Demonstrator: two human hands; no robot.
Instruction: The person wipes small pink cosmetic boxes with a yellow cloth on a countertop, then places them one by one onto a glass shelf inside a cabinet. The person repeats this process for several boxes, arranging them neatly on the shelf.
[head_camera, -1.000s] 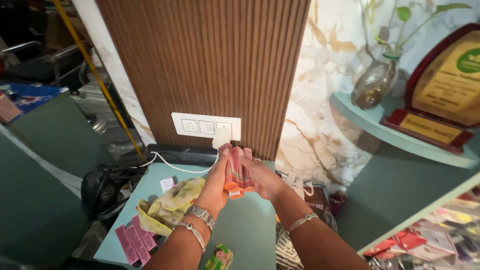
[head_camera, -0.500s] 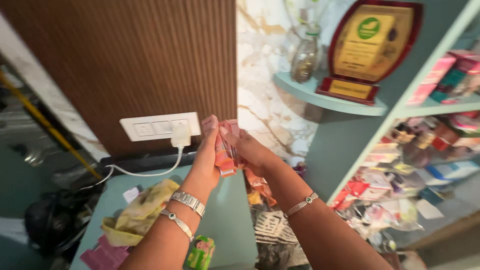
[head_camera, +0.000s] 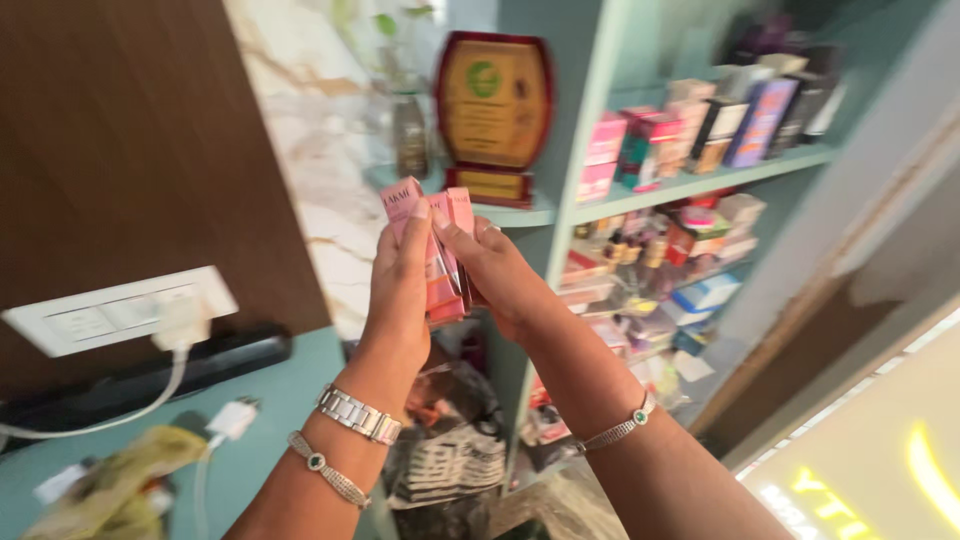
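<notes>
Both of my hands are raised together in front of the shelves. My left hand (head_camera: 398, 300) and my right hand (head_camera: 498, 275) grip a small bundle of slim pink boxes (head_camera: 432, 250), standing upright and fanned a little at the top. My left thumb lies along the front box. My right fingers pinch the back ones. Silver bracelets sit on both wrists.
Pale green shelves (head_camera: 700, 180) to the right hold several small cosmetic boxes. A red framed plaque (head_camera: 492, 110) and a glass vase (head_camera: 408, 135) stand on a corner shelf. A white switch plate (head_camera: 115, 310) with a plugged charger is at left, above a teal counter (head_camera: 270, 400).
The view has swung right, from the wood panel and counter toward the shelves. My hands have risen with the pink boxes still in them.
</notes>
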